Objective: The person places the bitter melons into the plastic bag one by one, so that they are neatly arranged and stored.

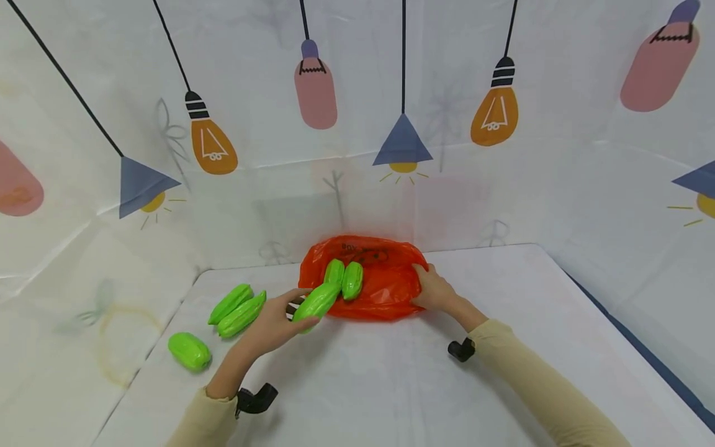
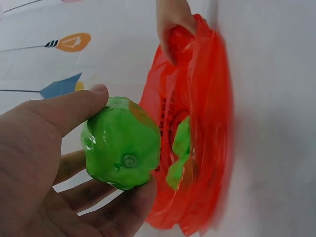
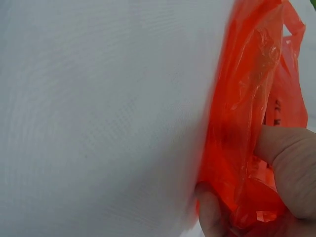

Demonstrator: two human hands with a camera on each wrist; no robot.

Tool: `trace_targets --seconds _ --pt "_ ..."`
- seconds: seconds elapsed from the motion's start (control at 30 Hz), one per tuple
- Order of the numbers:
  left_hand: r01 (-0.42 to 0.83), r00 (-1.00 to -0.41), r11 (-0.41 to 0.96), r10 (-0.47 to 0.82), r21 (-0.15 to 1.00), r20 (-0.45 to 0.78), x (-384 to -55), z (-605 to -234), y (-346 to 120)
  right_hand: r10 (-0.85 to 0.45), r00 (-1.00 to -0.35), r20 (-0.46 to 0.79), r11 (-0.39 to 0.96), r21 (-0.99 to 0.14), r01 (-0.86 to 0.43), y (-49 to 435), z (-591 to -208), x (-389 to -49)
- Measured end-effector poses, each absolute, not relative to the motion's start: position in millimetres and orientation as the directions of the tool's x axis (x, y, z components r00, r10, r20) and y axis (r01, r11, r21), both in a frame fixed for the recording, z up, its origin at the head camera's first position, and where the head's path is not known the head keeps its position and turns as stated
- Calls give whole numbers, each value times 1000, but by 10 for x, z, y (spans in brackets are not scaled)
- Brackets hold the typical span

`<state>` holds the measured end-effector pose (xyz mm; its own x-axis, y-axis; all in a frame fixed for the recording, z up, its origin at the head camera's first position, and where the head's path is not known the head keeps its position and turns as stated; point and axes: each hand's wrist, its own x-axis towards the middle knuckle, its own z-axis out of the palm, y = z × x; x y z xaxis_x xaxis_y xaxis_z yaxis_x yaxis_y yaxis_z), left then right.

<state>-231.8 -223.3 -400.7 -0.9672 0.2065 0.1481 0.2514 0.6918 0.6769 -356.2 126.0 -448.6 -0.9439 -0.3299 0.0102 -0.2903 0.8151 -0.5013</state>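
My left hand holds a glossy green ribbed gourd at the near left side of an opened red plastic bag. In the left wrist view, the blunt stem end of this gourd faces the camera, with thumb and fingers around it. Two more green gourds lie inside the bag's mouth. At the bag's right side, my right hand grips the rim. The right wrist view shows the thumb inside the red plastic and a finger outside.
Left of my left hand, two green gourds lie side by side, with a shorter-looking gourd nearer me. A white cloth covers the table. Behind it hangs a white backdrop printed with lamps.
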Motion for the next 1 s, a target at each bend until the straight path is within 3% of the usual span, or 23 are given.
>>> trace_targets --seconds 0.2,0.63,1.0 --pt "327 -944 662 250 675 213 -2493 -4012 -2011 -333 -943 17 804 -518 -293 1265 -4478 -3578" --pt "347 -936 580 265 737 232 -2729 -4144 -1598 -343 -939 28 815 -488 -313 1264 -4509 -3570" --pt "263 -965 538 135 800 227 -2866 -4208 -1329 -320 -947 9 820 -499 -282 1252 -4489 -3524"
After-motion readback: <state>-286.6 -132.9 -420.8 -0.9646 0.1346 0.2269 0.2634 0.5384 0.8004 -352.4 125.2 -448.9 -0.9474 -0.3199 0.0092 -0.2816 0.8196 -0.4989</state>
